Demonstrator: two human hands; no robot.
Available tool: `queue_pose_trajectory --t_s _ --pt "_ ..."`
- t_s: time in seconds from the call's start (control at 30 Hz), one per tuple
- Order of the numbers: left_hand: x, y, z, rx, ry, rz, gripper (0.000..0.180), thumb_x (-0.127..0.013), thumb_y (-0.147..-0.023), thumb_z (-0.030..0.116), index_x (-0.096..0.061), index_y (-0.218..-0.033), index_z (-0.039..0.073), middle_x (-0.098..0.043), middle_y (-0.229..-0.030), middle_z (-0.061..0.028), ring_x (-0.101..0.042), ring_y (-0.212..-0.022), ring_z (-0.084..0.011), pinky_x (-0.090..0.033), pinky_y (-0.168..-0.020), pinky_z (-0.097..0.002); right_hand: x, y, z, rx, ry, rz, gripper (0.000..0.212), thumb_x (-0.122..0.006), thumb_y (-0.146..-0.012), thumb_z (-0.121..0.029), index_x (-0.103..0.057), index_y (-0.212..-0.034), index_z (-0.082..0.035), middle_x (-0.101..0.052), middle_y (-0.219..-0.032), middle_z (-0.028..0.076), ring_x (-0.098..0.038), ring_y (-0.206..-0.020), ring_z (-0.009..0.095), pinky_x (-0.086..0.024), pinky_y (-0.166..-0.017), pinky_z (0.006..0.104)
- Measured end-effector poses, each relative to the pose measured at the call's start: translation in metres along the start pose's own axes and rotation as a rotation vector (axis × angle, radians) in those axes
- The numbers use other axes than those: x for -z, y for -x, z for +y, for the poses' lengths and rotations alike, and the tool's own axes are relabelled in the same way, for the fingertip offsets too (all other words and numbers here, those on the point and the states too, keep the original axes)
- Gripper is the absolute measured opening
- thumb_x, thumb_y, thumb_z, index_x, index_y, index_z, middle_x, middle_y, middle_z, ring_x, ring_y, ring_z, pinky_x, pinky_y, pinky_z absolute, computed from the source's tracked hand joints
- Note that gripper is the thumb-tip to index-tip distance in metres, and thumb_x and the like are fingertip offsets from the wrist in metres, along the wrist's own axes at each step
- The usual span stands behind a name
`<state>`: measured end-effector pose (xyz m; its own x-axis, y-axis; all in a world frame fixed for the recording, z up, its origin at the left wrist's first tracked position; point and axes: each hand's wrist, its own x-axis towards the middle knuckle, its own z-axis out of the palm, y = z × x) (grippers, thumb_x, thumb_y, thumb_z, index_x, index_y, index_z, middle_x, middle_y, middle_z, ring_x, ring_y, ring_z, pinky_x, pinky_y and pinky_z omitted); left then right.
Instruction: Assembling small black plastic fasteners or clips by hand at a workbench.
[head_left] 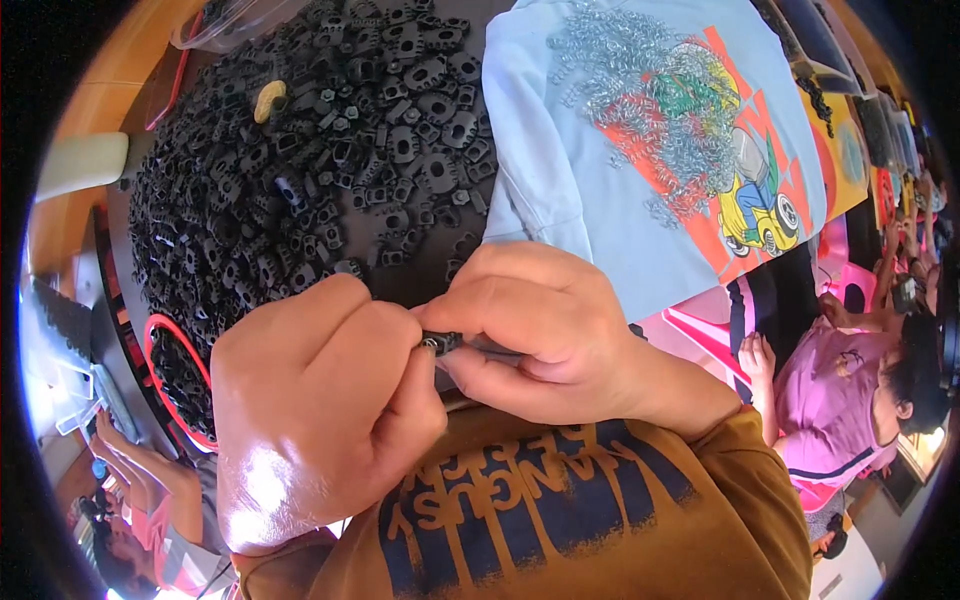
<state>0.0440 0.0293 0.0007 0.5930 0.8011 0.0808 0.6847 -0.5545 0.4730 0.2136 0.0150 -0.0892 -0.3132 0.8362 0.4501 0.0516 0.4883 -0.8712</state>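
Note:
In front of my chest, both hands meet around a small black plastic clip (pixel 447 341) with a metal coil spring (pixel 430 343) showing in it. My left hand (pixel 315 390) is closed, its thumb and fingertips pinching the clip's left end. On the other side, the thumb and index finger of my right hand (pixel 545 325) grip its right end. Much of the clip is hidden by my fingers. Just beyond my hands spreads a big heap of black plastic clip pieces (pixel 405 140), many toothed with oval holes.
Loose silvery springs (pixel 640 110) lie piled on a light blue printed shirt (pixel 530 130) at right. A tan peanut (pixel 269 101) rests on the black heap. At left are a red-rimmed container (pixel 150 345) and a pale roll (pixel 85 165). A person in pink (pixel 835 390) sits at right.

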Motion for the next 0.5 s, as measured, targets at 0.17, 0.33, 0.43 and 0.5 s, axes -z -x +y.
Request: queue_pose_trajectory --t_s 0.17,0.33,0.43,0.5 --pt "-0.012 0.004 0.002 0.057 0.048 0.051 0.01 -0.058 -0.063 -0.004 -0.053 -0.07 0.0 -0.043 -0.059 -0.0112 -0.044 -0.05 -0.0269 -0.032 -0.046 -0.0356 0.004 0.008 0.006 0.015 -0.029 0.007 0.027 -0.069 -0.068 0.002 -0.067 -0.094 -0.001 -0.058 -0.077 0.008 -0.057 -0.059 0.018 -0.044 -0.049 0.0275" --pt "-0.015 0.002 0.004 0.035 0.11 0.028 0.011 -0.063 -0.066 -0.003 -0.057 -0.073 0.002 -0.048 -0.061 -0.0102 -0.047 -0.047 -0.027 -0.035 -0.042 -0.0354 0.008 0.011 0.01 0.032 -0.043 -0.002 0.026 -0.069 -0.069 0.003 -0.067 -0.095 0.0 -0.059 -0.078 0.008 -0.057 -0.059 0.017 -0.044 -0.049 0.0262" --pt "-0.014 0.003 0.005 0.013 0.135 0.036 0.013 -0.061 -0.066 -0.006 -0.059 -0.076 0.001 -0.05 -0.062 -0.0107 -0.047 -0.049 -0.0263 -0.036 -0.044 -0.0348 0.01 0.01 0.008 0.026 -0.06 -0.009 0.025 -0.069 -0.07 0.002 -0.067 -0.095 0.0 -0.059 -0.078 0.008 -0.056 -0.059 0.016 -0.043 -0.049 0.0253" --pt "-0.019 0.006 0.0 0.003 0.178 0.13 0.013 -0.059 -0.067 -0.005 -0.06 -0.079 0.0 -0.05 -0.063 -0.0108 -0.047 -0.052 -0.0253 -0.036 -0.047 -0.0331 0.011 0.01 0.007 0.017 -0.068 -0.013 0.024 -0.069 -0.072 0.002 -0.067 -0.096 0.0 -0.059 -0.078 0.008 -0.056 -0.059 0.015 -0.043 -0.049 0.0248"
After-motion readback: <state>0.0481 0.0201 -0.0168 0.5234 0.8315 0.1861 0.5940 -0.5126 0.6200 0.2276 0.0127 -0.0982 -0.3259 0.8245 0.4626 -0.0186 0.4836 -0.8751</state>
